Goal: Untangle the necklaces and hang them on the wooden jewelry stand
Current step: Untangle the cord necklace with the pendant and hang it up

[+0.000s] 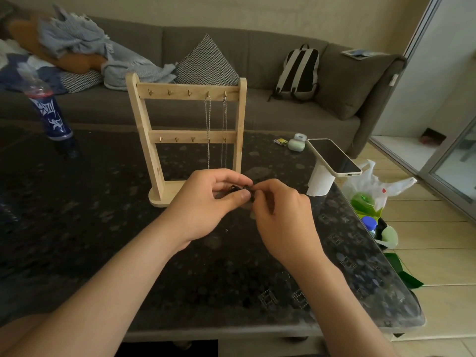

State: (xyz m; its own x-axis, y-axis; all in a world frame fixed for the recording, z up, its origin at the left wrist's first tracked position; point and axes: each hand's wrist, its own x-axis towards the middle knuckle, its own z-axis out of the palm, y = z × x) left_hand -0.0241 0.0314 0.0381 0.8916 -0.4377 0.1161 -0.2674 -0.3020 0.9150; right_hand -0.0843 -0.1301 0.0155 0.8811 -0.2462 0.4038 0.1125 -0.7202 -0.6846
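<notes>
Now, the tangle (235, 188): a small dark knot of necklace, held up off the counter (77, 228) just in front of the stand's base, right between both hands. The left grip (206, 202) pinches it, thumb (240, 195) pressed over the front and fingers (226, 177) curled behind. The right grip (280, 215) comes in from the other side, its tips pinched on the knot's right edge. How many strands are in there I can't tell; it's tiny and half hidden by that thumb.

This reads as the picking-apart step, and it wants patience. Best to let the left hold the knot loosely as an anchor while the right teases one loop outward. Tugging an end would likely cinch it tighter. Finding the clasp and feeding it back through the loops should help.

Just behind, the stand (144, 130) is upright, with two pale chains (208, 130) hanging from the two right-hand hooks of its upper row. Three hooks (170, 92) to their left are free, so I'd judge the job partly done and the next spot waiting there. Reach in carefully, or the hung chains could snag.

Further out, a phone (334, 157) lies on a white cylinder (320, 181) to the right, and a bottle (51, 117) sits far left.
</notes>
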